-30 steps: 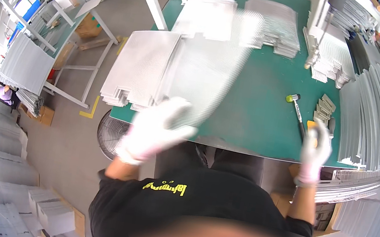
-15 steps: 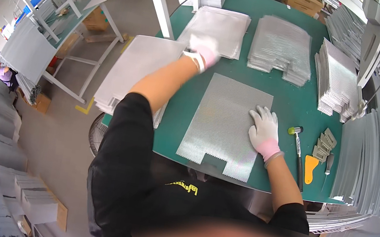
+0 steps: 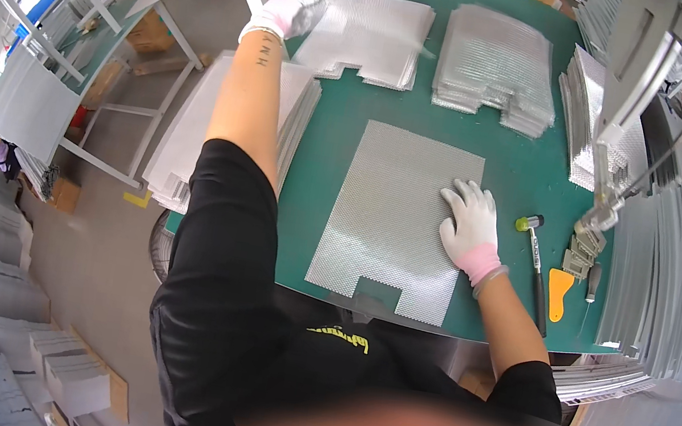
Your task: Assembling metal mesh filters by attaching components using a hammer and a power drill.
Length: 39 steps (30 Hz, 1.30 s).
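We see the mesh sheet lying flat on the green table, its longer axis running roughly twelve to six o'clock, the notched edge at six. The right hand is the nearer one: it rests at the sheet's three o'clock edge, palm down, fingers extended and slightly parted, pressing on the mesh without closing round it. The left hand is well apart, at eleven o'clock from the sheet, beside the far-left stack, which lies at its three o'clock. Its fingers look curled, but blur keeps us from telling whether they hold a sheet. From the right hand, the hammer lies near, at four o'clock.
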Available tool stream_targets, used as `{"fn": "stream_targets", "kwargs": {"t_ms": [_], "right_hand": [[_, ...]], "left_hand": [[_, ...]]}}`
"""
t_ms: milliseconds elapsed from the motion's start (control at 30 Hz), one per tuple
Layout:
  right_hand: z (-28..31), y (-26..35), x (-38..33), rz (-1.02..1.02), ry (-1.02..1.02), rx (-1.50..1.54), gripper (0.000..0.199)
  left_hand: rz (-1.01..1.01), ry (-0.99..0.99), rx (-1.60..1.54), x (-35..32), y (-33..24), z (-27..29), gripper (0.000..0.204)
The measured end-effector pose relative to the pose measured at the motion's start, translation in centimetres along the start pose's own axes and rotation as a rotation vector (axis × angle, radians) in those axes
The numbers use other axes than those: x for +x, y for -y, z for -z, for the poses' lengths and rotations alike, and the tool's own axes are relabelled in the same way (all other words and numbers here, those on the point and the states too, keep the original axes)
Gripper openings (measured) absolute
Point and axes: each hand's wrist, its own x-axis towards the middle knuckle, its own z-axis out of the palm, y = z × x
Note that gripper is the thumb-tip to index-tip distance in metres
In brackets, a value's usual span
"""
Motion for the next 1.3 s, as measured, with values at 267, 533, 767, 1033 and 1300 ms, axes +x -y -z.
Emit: {"fn": "stream_targets", "kwargs": {"t_ms": [267, 533, 767, 1033, 1300], "right_hand": [[0.0, 0.6, 0.0, 0.048, -0.007, -0.033, 0.049], [0.4, -0.7, -1.5, 0.12, 0.058, 0.092, 0.052], [6.2, 5.7, -10.5, -0.474, -0.14, 1.475, 0.061], [8.2, 6.0, -12.0, -0.638, -0.143, 1.244, 0.068], [6.9, 7.0, -11.7, -0.444, -0.053, 0.453, 0.058]], "left_hand": [[-0.41, 0.344, -0.377, -12.1, 0.6, 0.8, 0.034], [-0.367, 0.406, -0.266, -32.6, 11.9, -4.2, 0.032], [-0.516, 0.001, 0.138, -39.1, 24.0, -7.3, 0.068], [-0.663, -0.098, 0.5, -40.9, 25.3, -8.1, 0.069], [-0.617, -0.077, 0.8, -41.4, 25.3, -9.2, 0.077]]}}
